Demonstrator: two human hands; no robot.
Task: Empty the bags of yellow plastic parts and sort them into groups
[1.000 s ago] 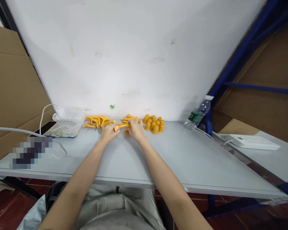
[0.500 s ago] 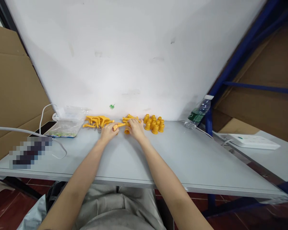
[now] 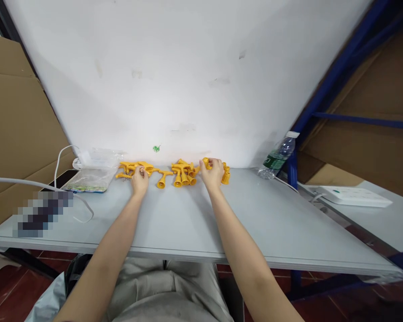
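Note:
My left hand (image 3: 140,181) is closed in a pinch at the near side of a pile of yellow handle-shaped plastic pieces (image 3: 127,165); what its fingers hold, if anything, is too small to make out. Small metal bits show beside it, partly covered. My right hand (image 3: 214,173) reaches into the group of yellow plastic cups (image 3: 225,177), thumb and fingers around one yellow cup (image 3: 206,161). Between the hands, a yellow piece with a flared cup end (image 3: 161,182) lies on the table, left of a cluster of similar joined pieces (image 3: 184,173).
Clear plastic bags (image 3: 94,176) and a phone (image 3: 65,178) lie at the left, near a white cable (image 3: 83,201). A plastic bottle (image 3: 278,156) leans at the right against a blue post. A white board (image 3: 188,80) stands behind the table (image 3: 188,219).
Both hands have parted: the left moved left to the handle pieces, the right moved right to the cups. The piece they held now lies on the table between them.

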